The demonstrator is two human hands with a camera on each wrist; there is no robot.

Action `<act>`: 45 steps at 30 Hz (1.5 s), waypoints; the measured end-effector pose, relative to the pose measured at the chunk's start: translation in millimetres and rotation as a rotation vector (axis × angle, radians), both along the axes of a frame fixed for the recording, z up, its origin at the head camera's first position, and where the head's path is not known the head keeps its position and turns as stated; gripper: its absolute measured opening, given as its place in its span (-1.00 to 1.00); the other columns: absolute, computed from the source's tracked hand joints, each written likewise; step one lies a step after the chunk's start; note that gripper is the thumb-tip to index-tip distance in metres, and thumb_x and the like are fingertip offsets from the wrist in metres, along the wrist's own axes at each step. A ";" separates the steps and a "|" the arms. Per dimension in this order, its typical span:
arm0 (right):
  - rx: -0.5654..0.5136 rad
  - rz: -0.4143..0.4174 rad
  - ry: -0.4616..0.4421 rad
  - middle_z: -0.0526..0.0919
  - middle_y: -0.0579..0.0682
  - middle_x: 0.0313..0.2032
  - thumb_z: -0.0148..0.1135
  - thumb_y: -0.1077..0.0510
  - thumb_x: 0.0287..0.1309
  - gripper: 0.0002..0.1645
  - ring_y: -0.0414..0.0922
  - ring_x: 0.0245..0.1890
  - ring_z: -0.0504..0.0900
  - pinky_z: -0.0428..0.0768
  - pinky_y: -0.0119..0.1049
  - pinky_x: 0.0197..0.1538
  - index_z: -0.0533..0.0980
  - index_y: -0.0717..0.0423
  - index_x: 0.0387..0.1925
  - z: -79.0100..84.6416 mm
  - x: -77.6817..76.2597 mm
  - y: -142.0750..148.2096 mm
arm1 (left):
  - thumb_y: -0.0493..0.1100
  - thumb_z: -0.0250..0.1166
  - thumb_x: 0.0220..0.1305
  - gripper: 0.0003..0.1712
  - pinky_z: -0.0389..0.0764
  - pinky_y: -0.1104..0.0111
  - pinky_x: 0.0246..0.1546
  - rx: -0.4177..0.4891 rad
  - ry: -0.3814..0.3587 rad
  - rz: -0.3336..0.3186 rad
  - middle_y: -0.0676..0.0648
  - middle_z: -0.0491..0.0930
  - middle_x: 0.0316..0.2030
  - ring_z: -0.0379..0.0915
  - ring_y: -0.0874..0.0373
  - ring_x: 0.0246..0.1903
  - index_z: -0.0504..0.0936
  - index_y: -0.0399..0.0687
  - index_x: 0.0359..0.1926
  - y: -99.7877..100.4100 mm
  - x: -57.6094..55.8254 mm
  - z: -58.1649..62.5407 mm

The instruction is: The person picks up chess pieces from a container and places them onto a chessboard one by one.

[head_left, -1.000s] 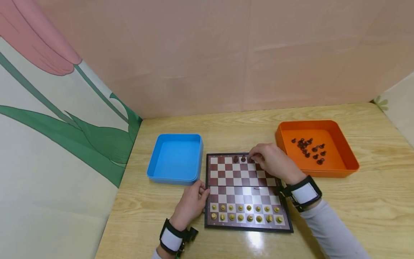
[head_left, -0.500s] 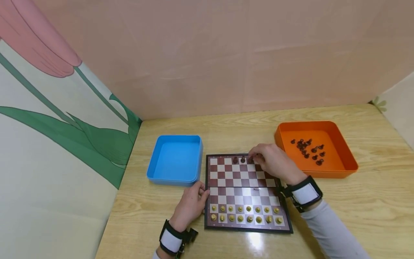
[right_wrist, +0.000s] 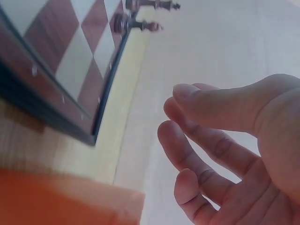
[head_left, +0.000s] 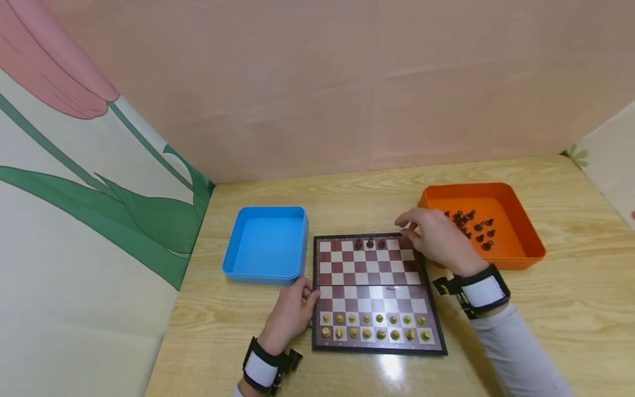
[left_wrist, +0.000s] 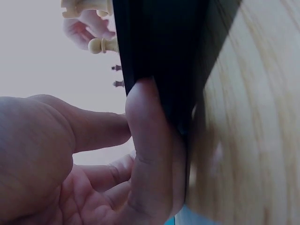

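A chessboard [head_left: 347, 275] lies unfolded on the table. My left hand [head_left: 288, 314] grips its left edge; in the left wrist view the thumb is on the top side and a finger [left_wrist: 147, 140] lies along the dark rim. Gold chess pieces [head_left: 379, 318] stand in two rows on the near side. Three dark chess pieces, one of them a bishop-like piece [right_wrist: 136, 24], stand in the far row. My right hand [head_left: 441, 240] is just above the board's far right corner. Its fingers are loosely bent with nothing between them, as the right wrist view shows.
An orange tray [head_left: 521, 226] with several dark chess pieces [head_left: 480, 227] stands at the right, partly behind my right hand. A blue tray [head_left: 265, 242] is left of the board. The wooden table [head_left: 347, 198] ends at a draped backdrop.
My right hand has let go of a dark chess piece, which now stands in the far row beside two others. The hand has moved right, toward the orange tray. My left hand stays.
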State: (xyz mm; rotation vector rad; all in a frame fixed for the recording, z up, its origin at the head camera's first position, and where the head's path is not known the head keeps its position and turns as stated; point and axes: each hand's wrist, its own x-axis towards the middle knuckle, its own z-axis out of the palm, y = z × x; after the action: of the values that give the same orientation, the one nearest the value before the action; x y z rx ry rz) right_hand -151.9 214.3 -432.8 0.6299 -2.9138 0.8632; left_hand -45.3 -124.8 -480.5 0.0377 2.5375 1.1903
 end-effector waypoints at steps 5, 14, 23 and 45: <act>-0.007 -0.029 0.026 0.79 0.18 -0.13 0.42 0.44 0.26 -0.72 0.04 -0.24 0.73 0.80 0.08 -0.13 0.72 0.25 -0.01 6.0 -1.1 12.6 | -0.12 0.25 0.62 -0.82 0.56 0.39 -0.57 -0.012 0.010 0.001 -0.02 0.60 -0.31 0.53 0.20 -0.50 0.57 -0.17 -0.03 -0.5 0.7 1.0; -0.006 -0.112 0.013 0.78 0.19 -0.09 0.42 0.38 0.30 -0.76 0.08 -0.20 0.68 0.77 0.10 -0.13 0.72 0.21 -0.01 5.6 -2.9 38.9 | -0.10 0.25 0.62 -0.80 0.56 0.39 -0.55 -0.003 0.001 -0.007 -0.02 0.60 -0.30 0.53 0.20 -0.49 0.57 -0.17 -0.01 -0.8 -1.3 -1.0; 0.009 -0.167 -0.006 0.77 0.21 -0.17 0.44 0.39 0.25 -0.73 0.05 -0.29 0.66 0.69 -0.17 -0.30 0.71 0.27 -0.01 6.1 -4.6 66.2 | -0.11 0.24 0.63 -0.82 0.57 0.39 -0.56 -0.002 -0.006 -0.010 -0.01 0.60 -0.30 0.54 0.20 -0.51 0.57 -0.16 -0.01 -0.2 -1.0 -1.4; 0.044 -0.238 -0.196 0.74 0.40 -0.15 0.38 0.27 0.37 -0.57 0.02 -0.38 0.74 0.63 -0.21 -0.47 0.57 0.39 0.18 -4.0 -9.7 124.3 | -0.11 0.24 0.62 -0.81 0.57 0.39 -0.58 0.001 -0.004 -0.003 -0.01 0.60 -0.31 0.53 0.20 -0.53 0.57 -0.17 -0.01 -1.0 0.7 0.2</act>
State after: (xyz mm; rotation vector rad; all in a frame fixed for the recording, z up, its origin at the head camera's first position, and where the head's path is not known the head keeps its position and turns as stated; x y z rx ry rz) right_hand -161.6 338.6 -436.8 0.2013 -3.1019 0.8783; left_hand -44.6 -125.8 -480.3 0.0392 2.5331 1.1891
